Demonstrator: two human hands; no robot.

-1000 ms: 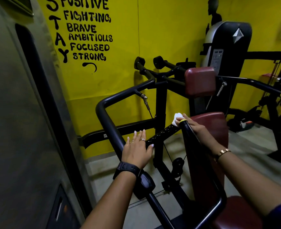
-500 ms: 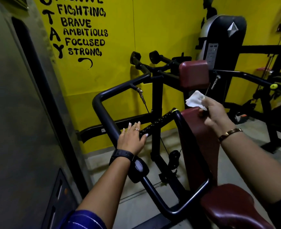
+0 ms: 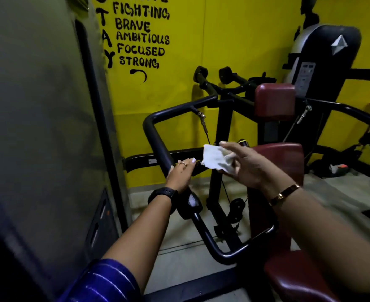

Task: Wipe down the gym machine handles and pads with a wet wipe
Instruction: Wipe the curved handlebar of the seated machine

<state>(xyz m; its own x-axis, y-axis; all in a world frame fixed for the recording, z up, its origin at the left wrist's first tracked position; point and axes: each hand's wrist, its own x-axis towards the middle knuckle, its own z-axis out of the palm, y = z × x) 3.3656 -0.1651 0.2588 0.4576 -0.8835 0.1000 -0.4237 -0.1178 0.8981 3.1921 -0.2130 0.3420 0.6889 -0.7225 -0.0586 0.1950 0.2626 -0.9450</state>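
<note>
A black tubular handle frame (image 3: 157,136) of the gym machine bends in front of me. My left hand (image 3: 180,174) rests on its slanted bar, fingers extended along it. My right hand (image 3: 248,165) holds a white wet wipe (image 3: 213,159) in the air, just right of the left hand's fingertips and apart from the bar. Behind the right hand stands a maroon back pad (image 3: 286,162), with a second maroon pad (image 3: 274,101) higher up and a maroon seat (image 3: 297,277) at the bottom right. Two black grips (image 3: 201,75) stick up at the back.
A grey metal housing (image 3: 38,127) fills the left side, close to my left arm. The yellow wall (image 3: 234,40) with black lettering is behind the machine. Another black machine (image 3: 323,53) and its arms (image 3: 354,114) stand at the right, on a pale floor (image 3: 336,192).
My right hand left the top of the handle and back pad and swung left with the wipe toward my left hand. The left hand stays on the slanted bar.
</note>
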